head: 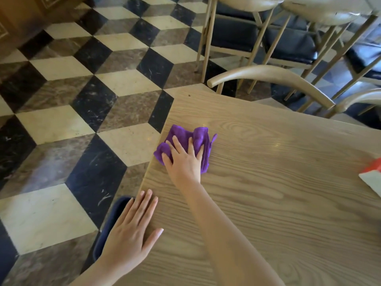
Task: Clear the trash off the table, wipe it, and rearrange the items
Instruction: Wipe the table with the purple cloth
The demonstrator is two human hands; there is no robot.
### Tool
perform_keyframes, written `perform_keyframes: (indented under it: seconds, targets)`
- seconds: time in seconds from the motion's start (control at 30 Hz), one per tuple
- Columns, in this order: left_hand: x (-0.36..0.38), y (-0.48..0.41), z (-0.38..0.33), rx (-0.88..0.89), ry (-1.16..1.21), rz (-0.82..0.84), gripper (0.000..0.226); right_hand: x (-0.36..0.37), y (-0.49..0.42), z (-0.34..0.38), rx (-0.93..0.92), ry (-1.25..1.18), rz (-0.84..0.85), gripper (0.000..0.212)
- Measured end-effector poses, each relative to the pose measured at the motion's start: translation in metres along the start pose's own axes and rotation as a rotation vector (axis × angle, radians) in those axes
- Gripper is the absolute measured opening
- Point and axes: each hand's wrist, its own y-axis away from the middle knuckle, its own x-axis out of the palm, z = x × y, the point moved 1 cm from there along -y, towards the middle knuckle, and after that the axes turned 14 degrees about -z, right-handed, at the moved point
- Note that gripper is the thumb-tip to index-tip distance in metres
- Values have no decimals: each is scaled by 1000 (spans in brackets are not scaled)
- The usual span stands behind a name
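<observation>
Table (268, 193): pale tan wood, wavy grain. Cloth (181, 131) on it: purple. Box (371, 178) at table's right edge: red-orange over white. Floor (82, 96) left of table: black, cream, grey-brown marble cube pattern. Chairs (268, 72) behind table: beige frames, black cushions.

floor (61, 65): cube-pattern marble tiles | chairs (268, 73): pale wood, dark cushions

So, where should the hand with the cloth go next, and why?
Probably slide the right hand and the purple cloth rightward across the table: the cloth sits at the table's left edge, and the left hand lies flat on the wood.
</observation>
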Motion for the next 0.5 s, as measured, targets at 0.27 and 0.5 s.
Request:
perform_keyframes:
  seconds: [0.27, 0.5]
  targets:
    - [-1, 1, -2, 1, -60, 16, 71, -9, 14, -28, -192, 44, 6, 50]
    - [1, 11, -17, 67, -22, -4, 70, -23, 31, -69, -245, 37, -89, 50]
